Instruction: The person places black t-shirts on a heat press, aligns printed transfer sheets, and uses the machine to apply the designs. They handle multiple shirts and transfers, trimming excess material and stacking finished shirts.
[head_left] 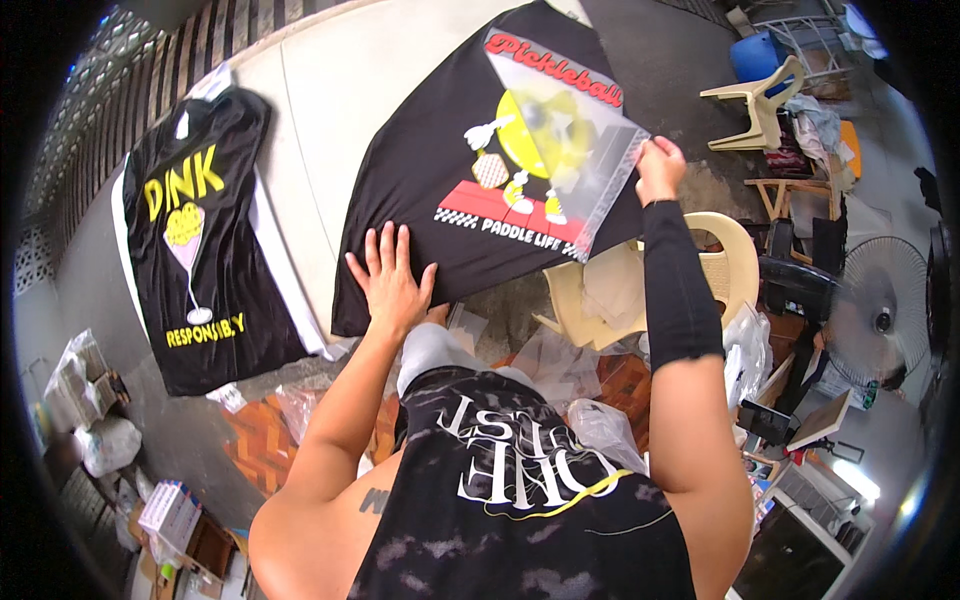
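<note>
A black shirt (400, 180) lies spread on a pale board, with a colourful print (487, 170) of a yellow ball figure holding a paddle, plus red and white lettering. A sheet of clear film (610, 160) lies hazily over the right part of the print, while the left part shows bare and bright. My right hand (661, 168), its forearm in a black sleeve, pinches the film's right corner. Pressed flat with fingers spread, my left hand (392, 280) rests on the shirt's near left part.
Left of it, another black shirt (200, 250) with yellow lettering and a drinking glass print is stretched over a white board. The pale table (320, 90) runs behind. Cream plastic chairs (730, 255), a standing fan (880, 310) and loose plastic sheets (605, 425) are around me.
</note>
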